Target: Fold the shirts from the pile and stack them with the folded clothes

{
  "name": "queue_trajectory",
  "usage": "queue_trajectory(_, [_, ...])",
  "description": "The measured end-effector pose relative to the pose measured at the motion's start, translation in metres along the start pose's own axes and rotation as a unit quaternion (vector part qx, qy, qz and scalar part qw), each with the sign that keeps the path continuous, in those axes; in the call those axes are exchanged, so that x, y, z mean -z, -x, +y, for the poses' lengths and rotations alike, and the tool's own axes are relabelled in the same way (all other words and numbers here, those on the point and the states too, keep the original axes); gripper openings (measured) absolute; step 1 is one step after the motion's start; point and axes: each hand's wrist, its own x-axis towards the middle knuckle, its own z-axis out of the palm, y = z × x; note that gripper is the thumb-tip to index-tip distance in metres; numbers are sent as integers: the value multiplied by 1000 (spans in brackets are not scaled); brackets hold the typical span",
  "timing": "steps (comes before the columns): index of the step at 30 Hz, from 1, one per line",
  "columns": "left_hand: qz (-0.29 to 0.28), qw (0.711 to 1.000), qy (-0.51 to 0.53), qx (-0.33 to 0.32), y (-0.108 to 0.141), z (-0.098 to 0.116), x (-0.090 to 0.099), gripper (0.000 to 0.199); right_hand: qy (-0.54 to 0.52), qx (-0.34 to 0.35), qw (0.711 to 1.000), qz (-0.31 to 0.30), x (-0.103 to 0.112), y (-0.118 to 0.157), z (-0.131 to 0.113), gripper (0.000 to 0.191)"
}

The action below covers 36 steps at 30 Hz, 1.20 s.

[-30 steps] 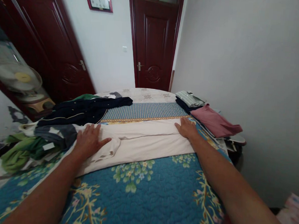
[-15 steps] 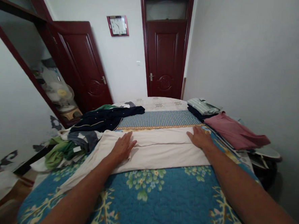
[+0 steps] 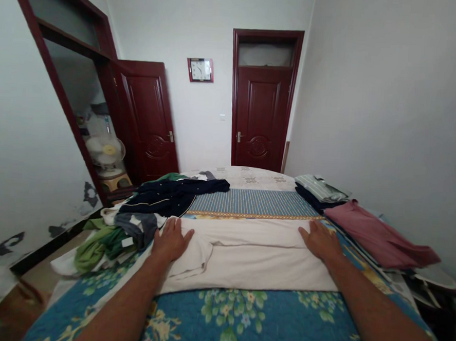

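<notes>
The cream garment (image 3: 261, 260) is lying across the middle of the quilt (image 3: 272, 327), folded into a long strip that is running left to right. A short flap is resting on top at its left part, and a pale portion is extending toward the near left, passing beneath the left forearm.

The left hand (image 3: 173, 239) is resting palm down on the left part of the strip; its grip is standing open, the thumb pointing away from the fingers. The right hand (image 3: 322, 239) is pressing on the far right corner; its grip is likewise standing open, the fingers extending over the fabric.

At left, a navy garment (image 3: 164, 195), a grey garment (image 3: 135, 224) and a green garment (image 3: 91, 255) are lying in a loose heap. At far right, a striped garment (image 3: 321, 188) is resting folded on dark cloth (image 3: 314, 200); a pink garment (image 3: 378, 234) is lying just nearer. The far left doorway is framing a fan (image 3: 107, 150).
</notes>
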Motion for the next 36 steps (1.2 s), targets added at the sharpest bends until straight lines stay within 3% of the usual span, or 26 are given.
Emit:
queue_trajectory(4, [5, 1000, 13, 9, 3, 3, -2, 82, -28, 92, 986, 138, 11, 6, -37, 56])
queue_trajectory(7, [8, 1000, 18, 12, 3, 2, -5, 82, -103, 194, 962, 159, 15, 17, -104, 54])
queue_trajectory(13, [13, 999, 32, 27, 5, 2, -4, 86, -184, 322, 929, 6, 22, 49, -263, 56])
queue_trajectory(15, [6, 999, 37, 27, 6, 2, -2, 87, -191, 323, 926, -45, 25, 54, -294, 57])
queue_trajectory(18, [-3, 999, 40, 26, 6, 2, -2, 88, -178, 310, 927, -113, 24, 56, -312, 60])
queue_trajectory(21, [-10, 999, 42, 27, 5, 1, -1, 88, -157, 292, 931, -151, 20, 56, -303, 68])
queue_trajectory(25, [-15, 998, 46, 26, 5, 0, 0, 87, -134, 257, 943, -164, 16, 48, -264, 75])
queue_trajectory(30, [-12, 999, 41, 27, 4, 0, 1, 87, -82, 196, 966, -148, 13, 32, -188, 76])
queue_trajectory(36, [-2, 999, 23, 25, 4, 0, -2, 88, -6, 100, 988, -116, 2, 13, -77, 72])
